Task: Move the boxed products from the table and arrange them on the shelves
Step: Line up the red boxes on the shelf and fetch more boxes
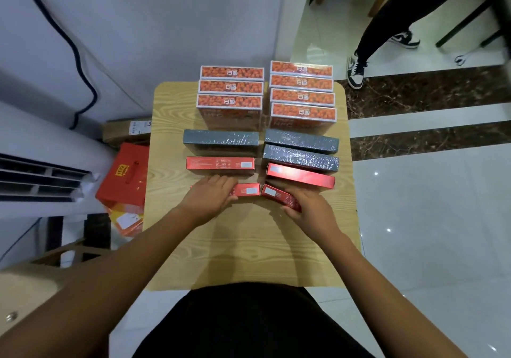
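black clothing fills the bottom of the view, and two bare forearms reach out from it over the near edge of the wooden table (249, 252). left hand (211, 195) grips the left red box (247, 189), fingers curled over its far side and thumb on the near side, so only the box's right end shows. right hand (309, 208) grasps the right red box (278, 195) the same way; this box sits askew and its right end is hidden under the fingers. whether either box is off the table cannot be told. both are mid-table, at the near end of two columns. behind them come two more red boxes (220, 163), then grey-blue boxes (221, 139) in shiny wrap, then orange boxes (229, 103) at the far edge, each hiding most of the one behind. their print is too blurred to read. off the left edge a red carton (124, 177) lies on the floor, partly covered by the table. another person's legs (387, 22) are cut off at the top right.
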